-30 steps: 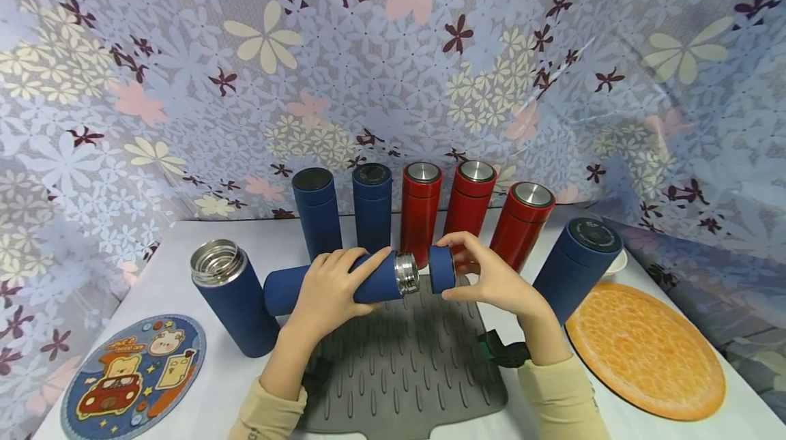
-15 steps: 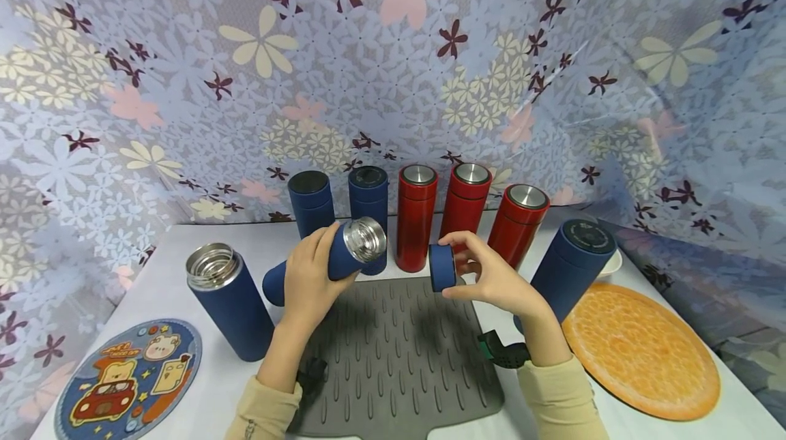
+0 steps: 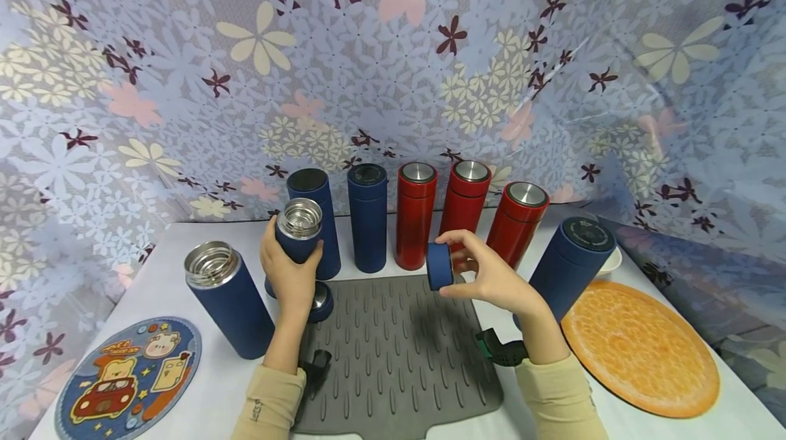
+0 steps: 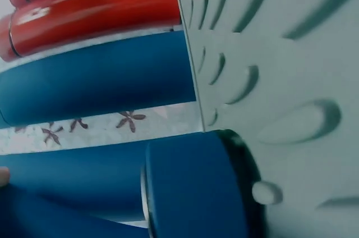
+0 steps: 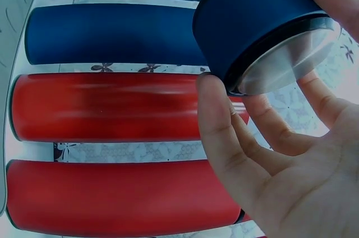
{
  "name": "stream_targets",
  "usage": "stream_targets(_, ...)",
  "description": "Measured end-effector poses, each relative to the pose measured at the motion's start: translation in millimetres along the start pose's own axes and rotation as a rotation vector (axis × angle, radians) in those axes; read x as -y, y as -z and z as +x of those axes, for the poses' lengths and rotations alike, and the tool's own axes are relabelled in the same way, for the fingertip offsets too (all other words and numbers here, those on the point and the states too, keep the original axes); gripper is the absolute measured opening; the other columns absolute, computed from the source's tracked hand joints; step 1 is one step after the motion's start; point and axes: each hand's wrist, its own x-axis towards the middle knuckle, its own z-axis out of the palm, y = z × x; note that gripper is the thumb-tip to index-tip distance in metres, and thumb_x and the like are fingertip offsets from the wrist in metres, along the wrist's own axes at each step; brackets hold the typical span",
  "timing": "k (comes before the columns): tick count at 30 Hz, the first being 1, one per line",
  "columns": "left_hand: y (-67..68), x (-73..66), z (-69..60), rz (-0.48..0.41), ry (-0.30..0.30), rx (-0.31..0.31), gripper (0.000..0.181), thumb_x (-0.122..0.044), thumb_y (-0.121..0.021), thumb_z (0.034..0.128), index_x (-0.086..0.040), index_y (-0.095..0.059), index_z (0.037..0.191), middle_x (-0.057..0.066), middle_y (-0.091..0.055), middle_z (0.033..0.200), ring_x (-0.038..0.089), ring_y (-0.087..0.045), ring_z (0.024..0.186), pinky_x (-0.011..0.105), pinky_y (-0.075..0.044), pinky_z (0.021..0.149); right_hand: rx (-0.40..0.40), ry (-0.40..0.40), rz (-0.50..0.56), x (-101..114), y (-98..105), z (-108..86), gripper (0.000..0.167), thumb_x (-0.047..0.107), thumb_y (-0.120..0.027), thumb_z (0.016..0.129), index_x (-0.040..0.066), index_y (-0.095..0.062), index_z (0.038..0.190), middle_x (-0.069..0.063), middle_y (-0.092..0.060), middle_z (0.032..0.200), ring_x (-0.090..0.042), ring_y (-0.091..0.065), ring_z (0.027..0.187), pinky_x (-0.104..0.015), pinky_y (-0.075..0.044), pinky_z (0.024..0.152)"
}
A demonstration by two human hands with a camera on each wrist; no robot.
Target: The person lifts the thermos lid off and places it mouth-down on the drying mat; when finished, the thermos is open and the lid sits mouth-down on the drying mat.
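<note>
My left hand (image 3: 290,280) grips an uncapped blue thermos bottle (image 3: 297,243), its steel mouth facing up, in front of a capped blue thermos (image 3: 331,249). Only a fingertip of that hand shows in the left wrist view. Beside the held bottle, a blue lid (image 3: 321,303) rests on the grey mat's left corner; the left wrist view shows this lid (image 4: 193,187) close up. Above the mat's far right part, my right hand (image 3: 491,277) pinches another blue lid (image 3: 439,267) by its rim. In the right wrist view, the pinched lid (image 5: 258,19) shows its steel end.
Another uncapped blue thermos (image 3: 233,303) stands at left, by a round cartoon mat (image 3: 132,375). A blue thermos (image 3: 368,222) and several red thermoses (image 3: 417,222) stand behind the grey mat (image 3: 399,358). At right are a blue thermos (image 3: 571,266) and an orange-patterned round mat (image 3: 641,348).
The left hand has moved left and turned its bottle from lying level, mouth toward the pinched lid, to mouth up. The lid on the mat has come into view. The right hand stays nearly still.
</note>
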Motion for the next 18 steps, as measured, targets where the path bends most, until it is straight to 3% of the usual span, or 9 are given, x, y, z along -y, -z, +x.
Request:
stream_targets(3, -0.2, 2.1, 3.8, -0.038, 0.073, -0.055, 0.081, -0.011, -0.078, 0.0722, -0.008, -0.032, 0.139, 0.019, -0.037, 0.136, 0.033, -0.032, 0.126, 0.051, -0.025, 0.104, 0.006, 0.002, -0.002, 0.8, -0.4, 0.5, 0.067, 0.008, -0.077, 0.071, 0.011, -0.041, 0.127, -0.013, -0.049, 0.115, -0.026, -0.055, 0.096, -0.050, -0.046, 0.084)
stream_targets(10, 1.0, 8.6, 12.1, -0.076, 0.173, -0.147, 0.082, -0.014, -0.076, 0.0747, -0.008, -0.028, 0.140, 0.016, -0.032, 0.140, 0.029, -0.030, 0.130, 0.047, -0.026, 0.106, 0.011, -0.002, 0.002, 1.4, -1.2, 1.6, 0.067, 0.008, -0.078, 0.071, 0.011, -0.042, 0.127, -0.012, -0.048, 0.117, -0.027, -0.055, 0.096, -0.048, -0.047, 0.084)
stream_targets(18, 2.7, 14.0, 16.2, -0.091, 0.245, -0.166, 0.084, -0.014, -0.076, 0.0750, -0.010, -0.026, 0.142, 0.013, -0.032, 0.143, 0.025, -0.031, 0.131, 0.041, -0.026, 0.107, 0.010, -0.009, -0.014, -0.3, -2.7, 1.0, 0.067, 0.008, -0.077, 0.071, 0.012, -0.042, 0.128, -0.012, -0.046, 0.119, -0.026, -0.054, 0.098, -0.041, -0.047, 0.084)
